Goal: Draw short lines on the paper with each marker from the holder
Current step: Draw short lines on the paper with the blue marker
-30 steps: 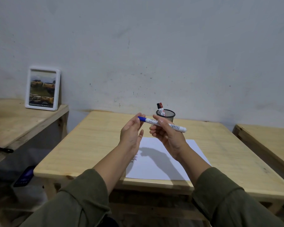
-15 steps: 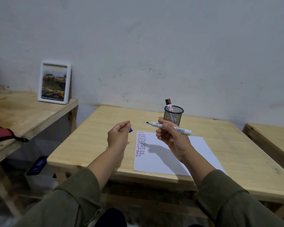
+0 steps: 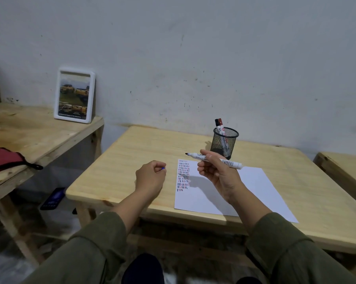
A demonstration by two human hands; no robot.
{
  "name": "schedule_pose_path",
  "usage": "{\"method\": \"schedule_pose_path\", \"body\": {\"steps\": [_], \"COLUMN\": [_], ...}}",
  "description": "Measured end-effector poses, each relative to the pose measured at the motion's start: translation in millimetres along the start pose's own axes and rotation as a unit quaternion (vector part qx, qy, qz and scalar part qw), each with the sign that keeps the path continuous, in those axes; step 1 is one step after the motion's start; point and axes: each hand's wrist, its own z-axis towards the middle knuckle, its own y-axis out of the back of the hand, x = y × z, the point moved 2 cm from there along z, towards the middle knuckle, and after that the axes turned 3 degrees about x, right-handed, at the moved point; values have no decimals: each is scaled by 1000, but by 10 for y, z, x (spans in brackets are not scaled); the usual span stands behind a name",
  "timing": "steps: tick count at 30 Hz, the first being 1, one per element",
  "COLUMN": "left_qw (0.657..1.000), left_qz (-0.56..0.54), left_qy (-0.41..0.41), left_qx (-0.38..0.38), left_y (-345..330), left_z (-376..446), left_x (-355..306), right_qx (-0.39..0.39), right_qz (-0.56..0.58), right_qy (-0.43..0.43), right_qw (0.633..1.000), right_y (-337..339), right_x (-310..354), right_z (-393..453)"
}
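Note:
My right hand (image 3: 216, 175) grips a white marker (image 3: 232, 163) held level above the paper, its uncapped dark tip pointing left. Fingers of my left hand (image 3: 150, 179) are closed around the marker's blue cap (image 3: 163, 168); only a sliver of blue shows. The hand hovers over the table left of the paper. The white paper (image 3: 253, 193) lies on the wooden table (image 3: 119, 171) and carries several rows of short red, blue and black lines in its top left corner. Behind it stands a black mesh holder (image 3: 225, 145) with a red-capped and a black-capped marker (image 3: 219, 125) inside.
A framed picture (image 3: 74, 95) leans on the wall on a lower wooden bench at left, where a red pouch (image 3: 3, 160) also lies. A phone (image 3: 53, 198) rests on the floor between the two. Another wooden table edge (image 3: 341, 169) is at right.
My left hand pulled the blue cap off the marker and moved left and down, away from my right hand. The right hand kept the marker and lowered slightly.

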Motion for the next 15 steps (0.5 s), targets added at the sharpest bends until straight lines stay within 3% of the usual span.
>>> {"method": "schedule_pose_path", "body": {"steps": [10, 15], "left_qw": [999, 999], "left_qz": [-14, 2], "left_qy": [-17, -42], "left_qx": [-24, 12], "left_y": [41, -1], "left_z": [-222, -491], "left_x": [10, 2], "right_qx": [-3, -26], "right_qz": [-17, -107], "right_qy": [-53, -53], "right_qw": [998, 993], "right_y": [64, 69], "right_x": [-110, -174], "right_z": [-108, -167]}}
